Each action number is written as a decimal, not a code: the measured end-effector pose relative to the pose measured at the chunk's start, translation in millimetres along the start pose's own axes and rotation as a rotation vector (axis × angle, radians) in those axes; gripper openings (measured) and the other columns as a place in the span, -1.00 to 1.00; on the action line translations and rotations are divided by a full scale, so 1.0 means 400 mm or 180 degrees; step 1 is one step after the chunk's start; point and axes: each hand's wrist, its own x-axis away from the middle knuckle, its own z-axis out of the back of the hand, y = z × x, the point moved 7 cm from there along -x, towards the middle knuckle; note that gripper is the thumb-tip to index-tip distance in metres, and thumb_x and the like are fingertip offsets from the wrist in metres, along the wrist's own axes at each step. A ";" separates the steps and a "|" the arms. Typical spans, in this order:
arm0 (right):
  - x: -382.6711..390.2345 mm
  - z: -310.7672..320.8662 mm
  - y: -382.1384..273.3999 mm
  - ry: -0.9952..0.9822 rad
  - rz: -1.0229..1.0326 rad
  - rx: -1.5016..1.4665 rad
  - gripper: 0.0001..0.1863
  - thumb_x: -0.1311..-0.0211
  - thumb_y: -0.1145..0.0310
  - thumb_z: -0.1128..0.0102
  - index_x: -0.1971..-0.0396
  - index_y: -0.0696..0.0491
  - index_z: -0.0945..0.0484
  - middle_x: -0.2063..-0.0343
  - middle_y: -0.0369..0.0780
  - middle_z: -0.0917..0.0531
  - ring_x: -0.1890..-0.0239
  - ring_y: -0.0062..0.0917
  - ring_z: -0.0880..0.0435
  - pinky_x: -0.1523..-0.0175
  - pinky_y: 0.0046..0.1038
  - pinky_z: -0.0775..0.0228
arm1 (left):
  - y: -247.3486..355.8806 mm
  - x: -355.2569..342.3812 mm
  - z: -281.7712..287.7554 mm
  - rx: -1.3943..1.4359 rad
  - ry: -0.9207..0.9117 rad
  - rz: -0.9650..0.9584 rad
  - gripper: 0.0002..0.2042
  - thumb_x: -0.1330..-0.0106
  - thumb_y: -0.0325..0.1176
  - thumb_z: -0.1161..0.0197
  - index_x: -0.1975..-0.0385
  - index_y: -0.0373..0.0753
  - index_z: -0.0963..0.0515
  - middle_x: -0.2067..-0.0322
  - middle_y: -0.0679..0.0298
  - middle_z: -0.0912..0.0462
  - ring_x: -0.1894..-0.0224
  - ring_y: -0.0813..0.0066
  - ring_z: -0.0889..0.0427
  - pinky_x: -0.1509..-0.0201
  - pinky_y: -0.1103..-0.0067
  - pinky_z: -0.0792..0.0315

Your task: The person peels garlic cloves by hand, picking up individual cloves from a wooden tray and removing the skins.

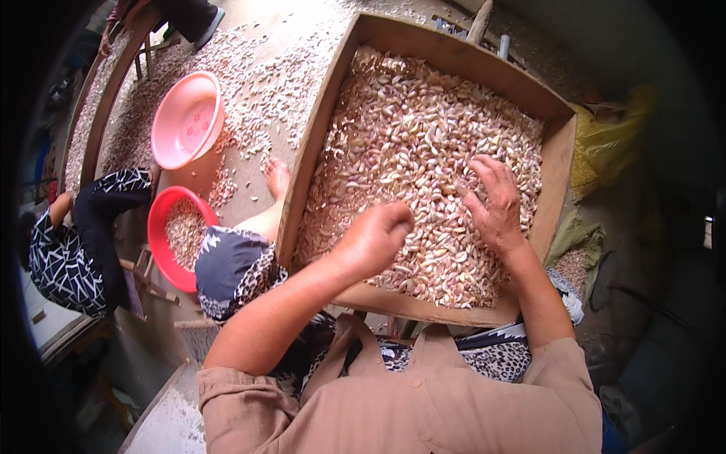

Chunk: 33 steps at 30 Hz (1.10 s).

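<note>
A wooden tray (305,178) in front of me holds a thick layer of loose garlic cloves (435,159), pale with pinkish skins. Above the near left part of the cloves is my left hand (376,236), its fingers curled closed; whatever they may hold is hidden. My right hand (494,203) rests on the cloves at the right side of the tray. Its thumb and fingers are apart, with the fingertips bent down among the cloves.
To the left stand a pink basin (170,129) and a red basin (156,234) with cloves inside. Cloves lie scattered over the floor (261,132). A person (83,250) in patterned clothes sits at the far left. A yellow bag (605,151) lies right of the tray.
</note>
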 end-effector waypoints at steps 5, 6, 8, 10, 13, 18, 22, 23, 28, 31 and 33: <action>-0.122 -0.026 0.118 0.0335 -0.0436 0.0344 -0.48 -0.33 0.07 -0.27 -0.17 0.06 -0.53 -0.20 -0.09 -0.52 -0.23 -0.17 -0.47 -0.35 -0.17 -0.32 | 0.075 -0.004 -0.038 -0.1108 -0.0253 -0.0305 -0.95 -0.32 -0.45 -0.16 0.32 -0.25 -0.53 0.40 -0.07 -0.67 0.27 -0.18 -0.67 0.20 0.08 -0.52; -0.153 -0.032 0.136 0.0371 -0.0467 0.0424 -0.47 -0.33 0.03 -0.27 -0.16 0.04 -0.55 -0.21 -0.09 -0.52 -0.25 -0.19 -0.46 -0.36 -0.17 -0.31 | 0.084 -0.005 -0.040 -0.1160 -0.0337 -0.0398 -0.98 -0.26 -0.48 -0.15 0.36 -0.25 -0.50 0.42 -0.07 -0.65 0.30 -0.18 -0.67 0.24 0.07 -0.52; -0.217 -0.076 0.185 0.0429 -0.0641 0.0277 -0.43 -0.28 -0.06 -0.30 -0.14 0.01 -0.59 -0.21 -0.09 -0.53 -0.27 -0.18 -0.44 -0.36 -0.15 -0.30 | 0.087 -0.006 -0.047 -0.1176 -0.0244 -0.0644 -0.96 -0.22 -0.50 -0.16 0.38 -0.27 -0.47 0.40 -0.04 -0.64 0.32 -0.16 -0.68 0.26 0.07 -0.52; -0.264 -0.138 0.207 0.0222 -0.1034 0.0346 -0.41 -0.23 -0.16 -0.33 -0.10 -0.05 -0.64 -0.17 -0.10 -0.57 -0.25 -0.20 -0.45 -0.33 -0.16 -0.34 | 0.105 -0.011 -0.048 -0.1291 -0.0263 -0.0784 -0.94 -0.20 -0.51 -0.18 0.38 -0.28 -0.46 0.40 0.00 -0.63 0.36 -0.14 -0.67 0.29 0.07 -0.54; -0.291 -0.210 0.110 -0.0212 -0.1095 0.0228 -0.55 -0.22 -0.11 -0.35 0.07 -0.10 -0.72 0.04 -0.14 -0.60 -0.09 -0.28 -0.52 -0.15 -0.16 -0.46 | 0.119 -0.006 -0.032 -0.1458 -0.0247 -0.0791 -0.92 -0.17 -0.52 -0.21 0.38 -0.26 -0.45 0.42 0.02 -0.61 0.39 -0.11 -0.67 0.32 0.09 -0.54; -0.153 -0.264 -0.082 -0.1184 -0.0415 -0.0927 -0.70 -0.18 0.05 -0.42 0.18 -0.13 -0.75 0.16 -0.22 -0.64 0.04 -0.36 -0.62 -0.02 -0.23 -0.55 | 0.150 0.012 -0.014 -0.1574 -0.0389 -0.1070 -0.83 -0.12 -0.54 -0.23 0.30 -0.26 -0.44 0.41 0.08 -0.58 0.43 -0.04 -0.69 0.38 0.15 -0.55; -0.197 -0.232 -0.100 -0.0968 0.0425 -0.1181 -0.65 -0.16 0.17 -0.43 0.08 -0.04 -0.71 0.03 -0.19 -0.70 -0.10 -0.31 -0.63 -0.23 -0.21 -0.48 | 0.154 0.030 -0.025 -0.1603 -0.0536 -0.1093 -0.80 -0.09 -0.56 -0.20 0.27 -0.27 -0.46 0.41 0.07 -0.58 0.40 -0.02 -0.70 0.37 0.18 -0.57; -0.246 -0.218 -0.077 -0.0504 0.0570 -0.1039 -0.63 -0.16 0.20 -0.42 0.05 0.00 -0.70 0.00 -0.17 -0.70 -0.13 -0.28 -0.62 -0.26 -0.23 -0.45 | 0.149 0.027 -0.030 -0.1617 -0.0573 -0.1111 -0.80 -0.08 -0.56 -0.20 0.27 -0.28 -0.46 0.40 0.08 -0.59 0.39 -0.02 -0.71 0.36 0.18 -0.58; -0.459 -0.255 0.120 0.0655 -0.0641 -0.0204 -0.48 -0.21 -0.04 -0.38 0.01 0.07 -0.68 0.01 -0.04 -0.66 -0.09 -0.18 -0.60 -0.22 -0.13 -0.44 | 0.145 0.038 -0.071 -0.1574 -0.0916 -0.1303 -0.77 -0.07 -0.56 -0.22 0.24 -0.30 -0.47 0.37 0.07 -0.62 0.35 0.00 -0.73 0.33 0.21 -0.60; -0.492 -0.373 0.072 0.0863 -0.0448 0.0072 -0.42 -0.15 -0.12 -0.41 0.06 0.08 -0.73 0.02 -0.04 -0.67 -0.06 -0.17 -0.60 -0.18 -0.21 -0.47 | 0.136 0.047 -0.084 -0.1704 -0.1025 -0.1275 -0.75 -0.09 -0.55 -0.23 0.21 -0.31 -0.48 0.36 0.04 -0.62 0.34 0.00 -0.74 0.30 0.20 -0.61; -0.513 -0.419 0.002 0.0861 -0.0260 -0.0171 -0.51 -0.15 -0.05 -0.39 0.13 0.07 -0.76 0.02 -0.06 -0.68 -0.06 -0.18 -0.59 -0.17 -0.22 -0.47 | 0.131 0.048 -0.084 -0.1710 -0.1082 -0.1226 -0.74 -0.09 -0.54 -0.24 0.19 -0.32 -0.48 0.35 0.04 -0.62 0.34 0.00 -0.74 0.29 0.20 -0.62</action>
